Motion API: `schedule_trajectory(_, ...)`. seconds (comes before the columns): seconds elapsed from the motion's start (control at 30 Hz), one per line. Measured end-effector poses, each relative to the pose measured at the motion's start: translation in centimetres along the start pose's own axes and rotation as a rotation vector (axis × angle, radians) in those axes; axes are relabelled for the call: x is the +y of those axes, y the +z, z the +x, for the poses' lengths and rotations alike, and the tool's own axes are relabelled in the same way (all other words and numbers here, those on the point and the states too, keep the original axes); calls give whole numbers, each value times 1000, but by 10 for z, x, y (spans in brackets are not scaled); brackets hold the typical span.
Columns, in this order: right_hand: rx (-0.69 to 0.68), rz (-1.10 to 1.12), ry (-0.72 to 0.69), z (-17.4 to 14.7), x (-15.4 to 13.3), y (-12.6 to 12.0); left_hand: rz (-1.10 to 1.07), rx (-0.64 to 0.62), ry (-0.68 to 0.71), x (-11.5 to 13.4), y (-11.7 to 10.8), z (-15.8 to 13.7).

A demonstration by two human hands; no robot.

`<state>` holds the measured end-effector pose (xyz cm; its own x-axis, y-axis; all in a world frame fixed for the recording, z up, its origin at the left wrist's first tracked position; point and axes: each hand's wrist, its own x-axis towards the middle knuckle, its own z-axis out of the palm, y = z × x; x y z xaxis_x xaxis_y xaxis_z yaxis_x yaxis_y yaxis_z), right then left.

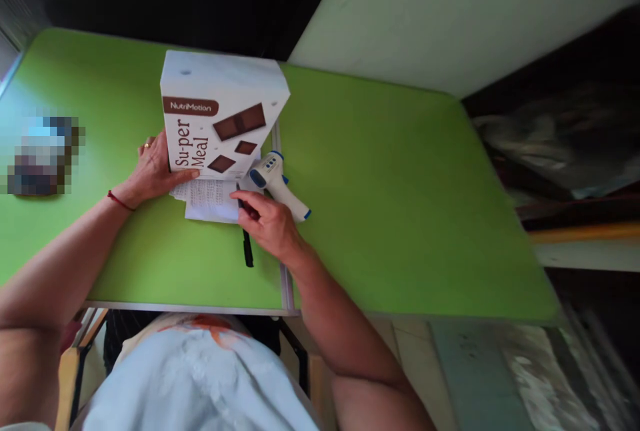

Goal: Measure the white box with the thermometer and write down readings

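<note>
My left hand [154,167] holds the lower left corner of a white "NutriMotion Su-per Meal" box [193,134], thumb across its front and the other fingers along its side. The box stands on the table with its printed face toward me. My right hand [270,223] is closed around a black pen [247,247], whose lower end sticks out below the fingers. Beneath that hand and the box lies a printed paper leaflet [213,207], partly covered. A white and blue infrared thermometer [285,194] lies just right of the box, partly behind my right hand.
The green table [400,204] has a metal seam [287,287] running toward me. On its left side sits a blurred-out object [43,157]. A wall [425,11] rises behind, and a dark shelf with plastic-wrapped things [540,137] stands at the right.
</note>
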<state>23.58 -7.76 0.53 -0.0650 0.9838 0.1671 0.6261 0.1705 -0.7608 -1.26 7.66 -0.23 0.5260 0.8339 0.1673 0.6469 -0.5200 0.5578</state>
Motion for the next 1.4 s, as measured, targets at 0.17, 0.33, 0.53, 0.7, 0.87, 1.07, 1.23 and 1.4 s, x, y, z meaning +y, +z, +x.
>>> schedule_trajectory(0.17,-82,339,-34,-5,-11,-25,100,-71,-11,-1,5,-1)
schedule_trajectory(0.33,-50,451,0,-13,-13,-18,157,-195,28,6,-1,-1)
schedule_trajectory(0.53,140,467,32,-16,-21,1,211,-315,-58,18,-5,-3)
schedule_trajectory(0.7,232,591,202,-10,-17,22,221,-327,-95,16,0,-4)
schedule_trajectory(0.87,273,518,228,-8,-8,33,233,-346,-100,19,-1,-4)
schedule_trajectory(1.07,231,381,192,-13,-15,26,196,-323,-85,28,2,-9)
schedule_trajectory(1.23,264,360,215,-10,-7,27,96,-188,-72,17,7,-6)
schedule_trajectory(1.4,289,376,175,-10,0,31,71,-113,-90,13,-1,1)
